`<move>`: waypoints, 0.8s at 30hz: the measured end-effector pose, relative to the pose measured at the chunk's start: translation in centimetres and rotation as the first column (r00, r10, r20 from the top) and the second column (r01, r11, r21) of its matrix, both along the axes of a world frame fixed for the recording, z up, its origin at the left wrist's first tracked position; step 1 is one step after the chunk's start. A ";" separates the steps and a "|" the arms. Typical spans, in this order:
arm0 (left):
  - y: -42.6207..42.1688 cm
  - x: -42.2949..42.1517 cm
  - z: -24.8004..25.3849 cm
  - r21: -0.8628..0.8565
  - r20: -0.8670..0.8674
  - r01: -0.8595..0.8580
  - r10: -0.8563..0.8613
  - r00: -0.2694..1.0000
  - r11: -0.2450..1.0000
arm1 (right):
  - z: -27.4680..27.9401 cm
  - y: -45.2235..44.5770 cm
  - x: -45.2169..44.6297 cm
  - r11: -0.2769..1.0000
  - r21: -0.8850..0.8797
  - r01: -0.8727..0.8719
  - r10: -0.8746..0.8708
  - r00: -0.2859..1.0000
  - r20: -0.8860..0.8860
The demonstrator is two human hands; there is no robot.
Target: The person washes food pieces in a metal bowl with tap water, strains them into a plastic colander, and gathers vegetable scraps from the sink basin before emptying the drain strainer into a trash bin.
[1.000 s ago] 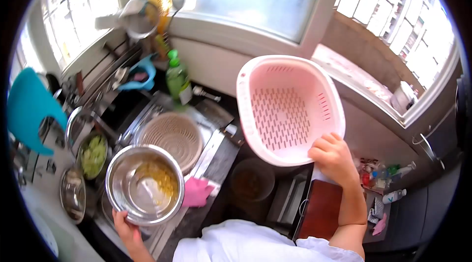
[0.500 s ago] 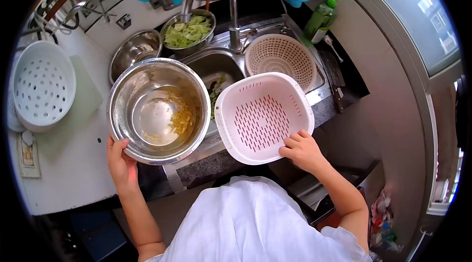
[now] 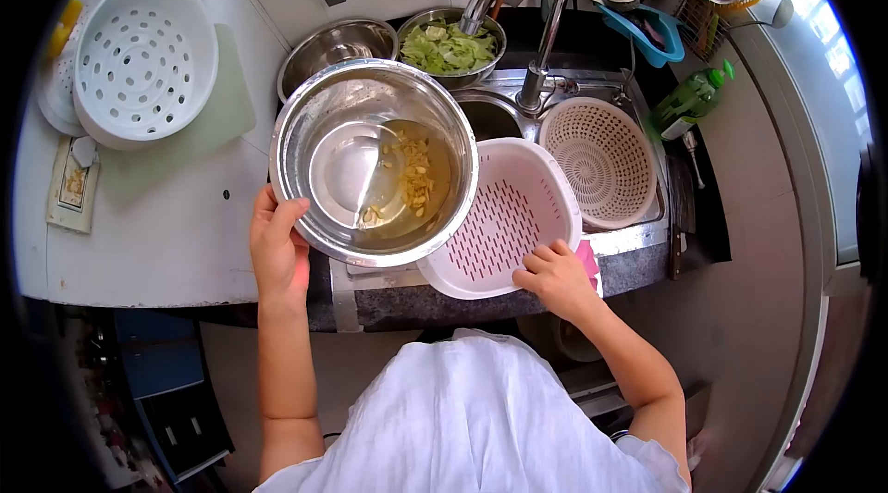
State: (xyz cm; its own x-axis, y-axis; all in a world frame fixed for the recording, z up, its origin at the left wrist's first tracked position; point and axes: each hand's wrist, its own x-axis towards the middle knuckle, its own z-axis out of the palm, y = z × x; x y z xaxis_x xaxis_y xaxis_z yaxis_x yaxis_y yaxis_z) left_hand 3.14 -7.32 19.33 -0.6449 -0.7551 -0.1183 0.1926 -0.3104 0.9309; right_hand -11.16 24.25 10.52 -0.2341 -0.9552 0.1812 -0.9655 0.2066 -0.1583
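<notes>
Steel bowl [image 3: 342, 169] in left hand [image 3: 280, 243], held by rim, tilted rightward with yellow bits [image 3: 415, 180] in liquid; pale pink basket [image 3: 509, 208] in right hand [image 3: 560, 280], by near rim, over front of sink [image 3: 488, 120], left of colander [image 3: 599, 160]; cannot tell whether touching bowl

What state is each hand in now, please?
Left hand: closed, holding the round silver metal bowl by its rim.
Right hand: closed, holding the pale pink squarish plastic colander by its rim.
</notes>
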 end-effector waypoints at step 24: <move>-1.1 -2.3 -0.1 0.002 0.001 0.077 -0.077 0.997 0.997 | 8.5 3.4 4.6 0.920 0.299 -0.253 0.189 0.956 0.226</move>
